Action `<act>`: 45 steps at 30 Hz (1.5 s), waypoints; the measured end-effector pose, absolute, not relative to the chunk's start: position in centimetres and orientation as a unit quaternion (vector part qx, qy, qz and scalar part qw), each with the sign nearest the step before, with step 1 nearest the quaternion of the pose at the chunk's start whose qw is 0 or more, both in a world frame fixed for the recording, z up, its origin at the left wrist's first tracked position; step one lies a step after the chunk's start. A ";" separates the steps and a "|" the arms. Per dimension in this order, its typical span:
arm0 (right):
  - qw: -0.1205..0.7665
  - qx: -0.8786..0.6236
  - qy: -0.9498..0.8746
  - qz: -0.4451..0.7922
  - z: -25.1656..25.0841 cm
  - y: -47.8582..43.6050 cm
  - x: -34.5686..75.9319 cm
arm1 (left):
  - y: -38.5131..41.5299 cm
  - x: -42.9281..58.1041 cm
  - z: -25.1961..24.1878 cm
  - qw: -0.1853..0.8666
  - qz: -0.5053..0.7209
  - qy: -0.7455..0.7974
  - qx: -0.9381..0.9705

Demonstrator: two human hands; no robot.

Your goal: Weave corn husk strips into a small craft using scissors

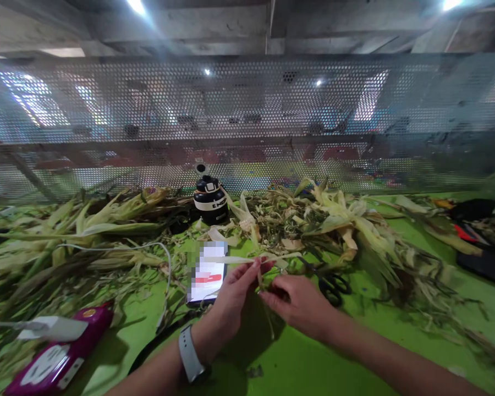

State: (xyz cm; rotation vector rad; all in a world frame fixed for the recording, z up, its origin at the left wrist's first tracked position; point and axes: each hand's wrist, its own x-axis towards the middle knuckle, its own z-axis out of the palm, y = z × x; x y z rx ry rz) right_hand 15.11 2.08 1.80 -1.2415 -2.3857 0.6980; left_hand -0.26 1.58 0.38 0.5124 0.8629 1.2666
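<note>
Thumb and fingers of my left hand (241,283) pinch pale corn husk strips (235,259), which stick out to both sides of the fingertips. My right hand (297,300) is closed just to the right, its thumb and finger pressed together at a thin husk strip (260,278) hanging from the left fingers. Beyond my left hand lies a lit phone (208,275), partly covered by the strip. Black-handled scissors (334,287) rest on the green table (289,363) beyond my right hand.
Piles of husks lie at the left (119,214) and right (355,217). A black bottle (210,203) stands before a perforated metal screen (247,121). A purple power bank (61,352) with a white plug and a white cable (168,275) sit left. A dark pouch (484,261) is far right.
</note>
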 end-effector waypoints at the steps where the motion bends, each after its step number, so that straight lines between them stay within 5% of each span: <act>1: 0.180 -0.444 -0.831 0.283 1.5 2.1 14.9 | 1.5 -0.1 0.5 0.688 0.566 0.394 0.226; 9: 0.183 -0.401 -0.788 0.430 0.9 1.5 14.0 | 0.9 0.4 0.1 0.692 0.558 0.386 0.247; 29: 0.191 -0.386 -0.800 0.417 1.4 1.3 14.2 | 1.1 0.2 0.3 0.672 0.533 0.426 0.288; 34: 0.360 -0.421 -0.759 0.343 5.9 3.6 17.3 | 1.3 -0.4 0.4 0.697 0.484 0.431 0.308; 41: 0.174 -0.385 -0.811 0.405 5.0 6.0 18.5 | 0.8 -0.2 0.3 0.700 0.452 0.424 0.355; 45: 0.175 -0.373 -0.830 0.376 4.6 5.8 18.1 | 0.7 -0.1 0.5 0.697 0.432 0.421 0.388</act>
